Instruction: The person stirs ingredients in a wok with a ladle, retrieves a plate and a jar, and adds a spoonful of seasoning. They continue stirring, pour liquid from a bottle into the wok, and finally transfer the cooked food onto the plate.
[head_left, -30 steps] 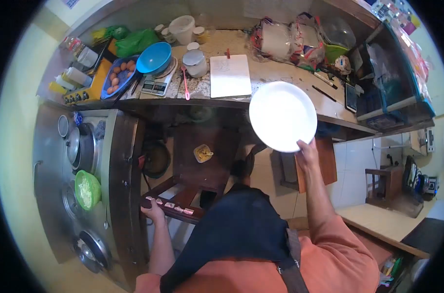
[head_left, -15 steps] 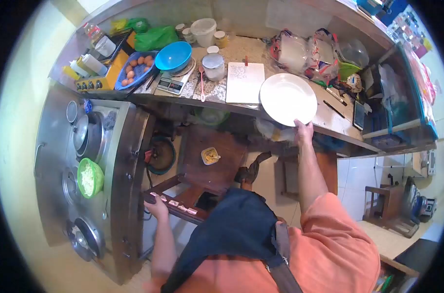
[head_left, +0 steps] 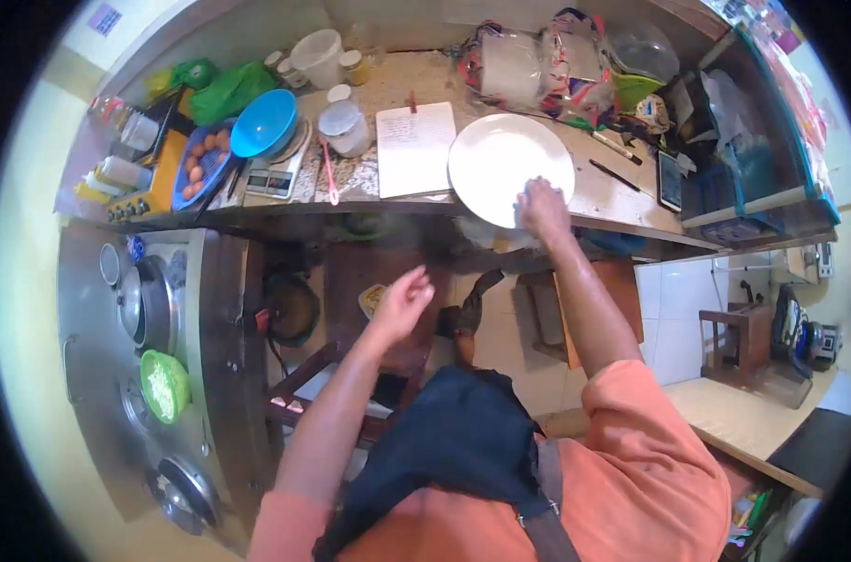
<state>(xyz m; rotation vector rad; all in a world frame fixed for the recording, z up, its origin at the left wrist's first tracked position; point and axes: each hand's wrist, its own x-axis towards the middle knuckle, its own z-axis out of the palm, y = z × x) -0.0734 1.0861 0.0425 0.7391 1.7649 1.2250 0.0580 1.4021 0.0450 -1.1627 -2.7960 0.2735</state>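
Note:
A large white plate point(head_left: 500, 159) lies on the counter beside an open notebook point(head_left: 409, 155). My right hand point(head_left: 543, 210) reaches over the plate's lower right part, its fingers bent and blurred; whether they grip anything cannot be made out. Lower and to the left, my left hand point(head_left: 405, 302) is raised in the air over the wooden chair point(head_left: 337, 272), holding nothing, with its fingers partly curled and the forefinger and thumb apart. Under that hand, a small dish of yellow food point(head_left: 373, 298) is partly hidden on the chair seat.
Left of the notebook are a lidded tub point(head_left: 344, 128), a pink spoon point(head_left: 329, 173), a scale point(head_left: 272, 178), a blue bowl point(head_left: 264, 125) and a basket of eggs point(head_left: 201, 169). Pens point(head_left: 615, 175) and a phone point(head_left: 669, 182) lie right of the plate. A stove point(head_left: 98, 328) stands at left.
My left hand has let go of the chair's back and moved up and right. My right hand has shifted from the plate's lower edge onto its surface. The view has turned slightly.

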